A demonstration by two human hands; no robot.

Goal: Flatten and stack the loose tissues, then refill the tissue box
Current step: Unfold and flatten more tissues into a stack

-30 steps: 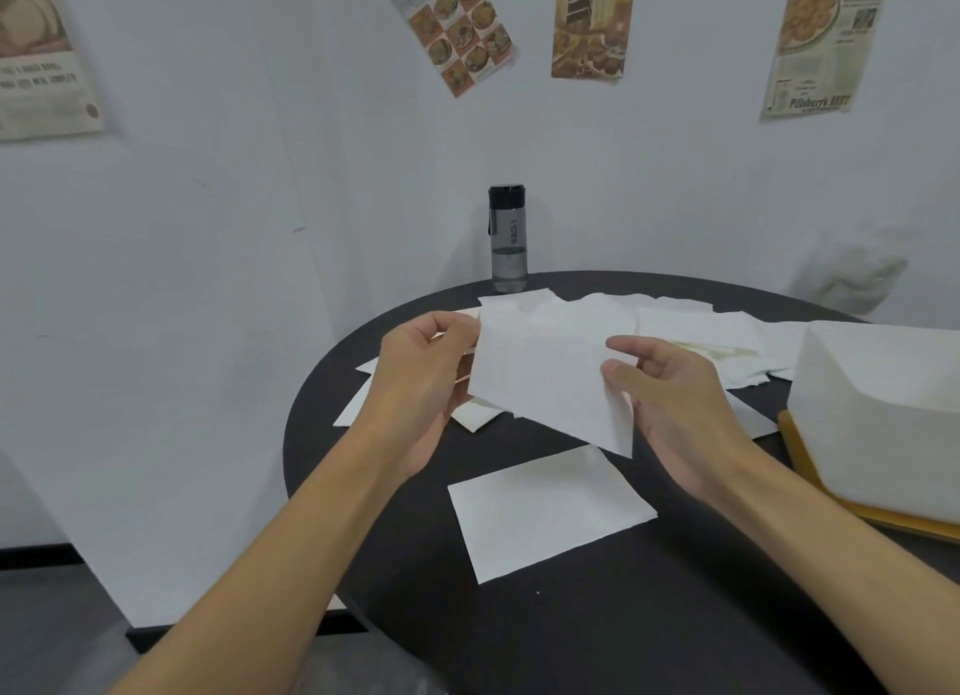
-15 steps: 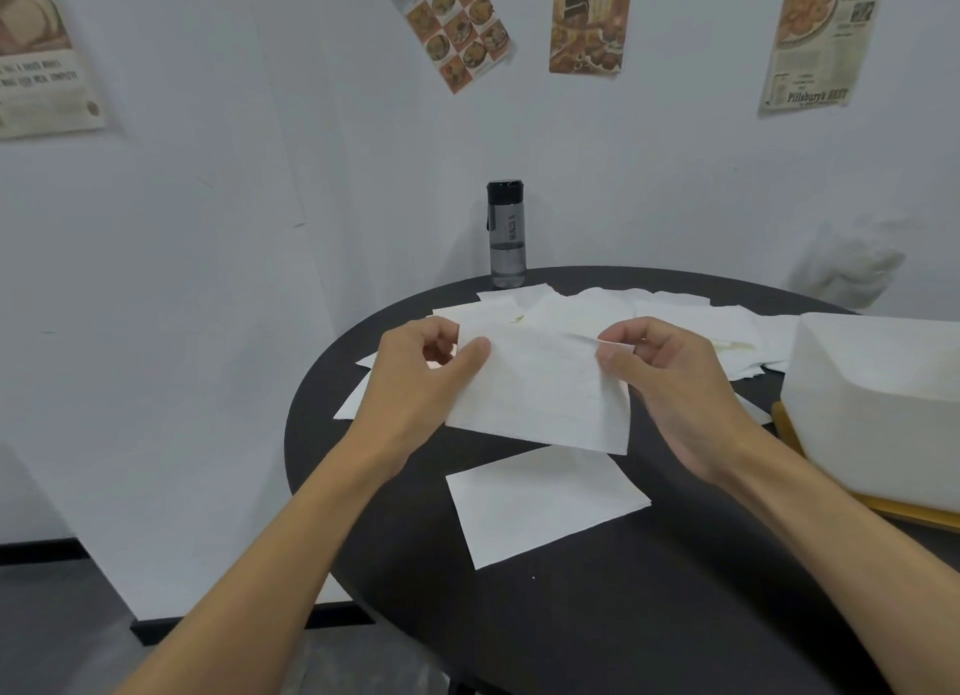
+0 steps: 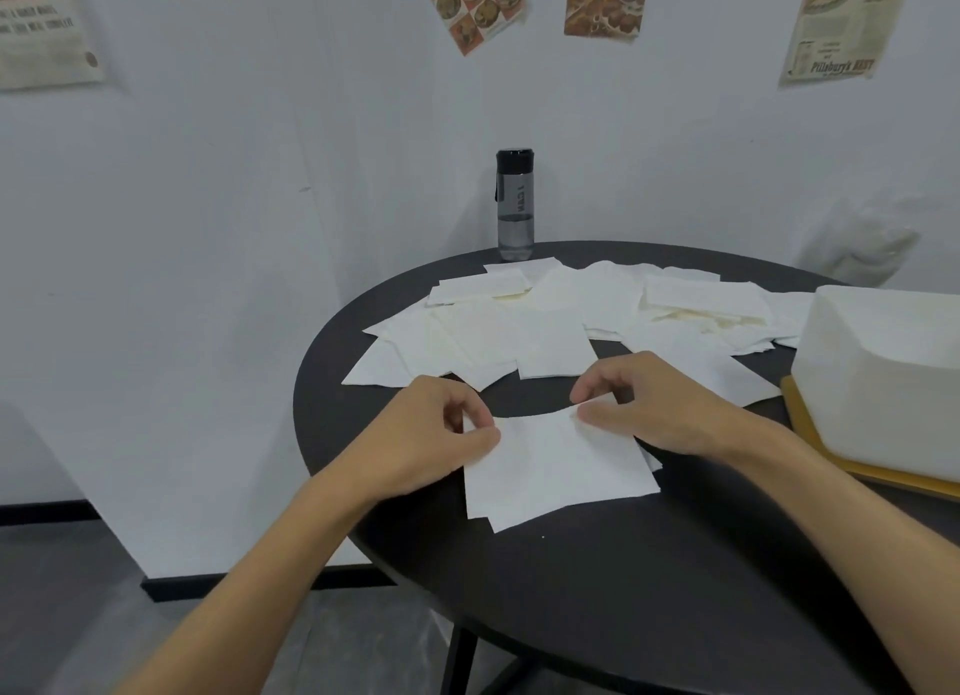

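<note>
We are pinching a flat tissue by its two far corners, our left hand with fingers curled on the left corner and our right hand on the right one. The tissue is lying on a second sheet, slightly askew, near the front of the dark round worktop. Beyond our hands the loose tissues are lying in an overlapping heap. The white tissue box is sitting on a yellow board at the right, and a bottle is standing at the far rim.
</note>
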